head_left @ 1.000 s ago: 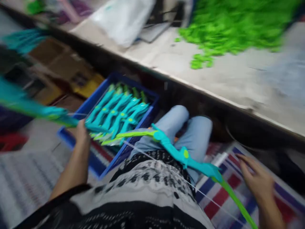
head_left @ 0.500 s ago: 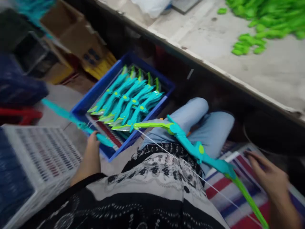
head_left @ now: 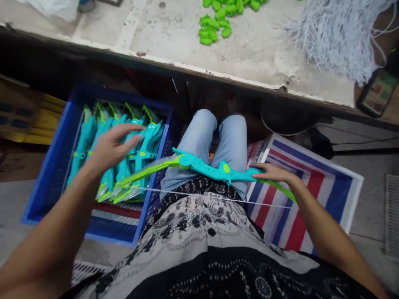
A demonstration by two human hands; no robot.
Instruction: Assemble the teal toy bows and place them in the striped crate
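A teal and lime-green toy bow [head_left: 204, 167] with a white string [head_left: 215, 198] lies across my thighs. My right hand [head_left: 272, 172] grips it near its right end, fingers on the teal part where the green limb starts. My left hand [head_left: 116, 145] is raised over the blue crate [head_left: 67, 145], fingers apart, and no object shows in it. Below that hand, rows of similar toy bows [head_left: 146, 143] lie stacked in the crate and are partly covered by the hand and forearm. The held bow's left tip overlaps the crate's near right side.
On the worktable [head_left: 174, 37] ahead lie small green plastic parts [head_left: 212, 29], a bundle of white strings [head_left: 339, 37] and a phone [head_left: 378, 91]. To my right stands a white-rimmed crate [head_left: 355, 203] lined with striped sheeting. Cardboard [head_left: 18, 108] sits at far left.
My left hand has let go of a long teal piece, now out of sight, and moved over the blue crate. My right hand has taken hold of the toy bow. The view has turned right.
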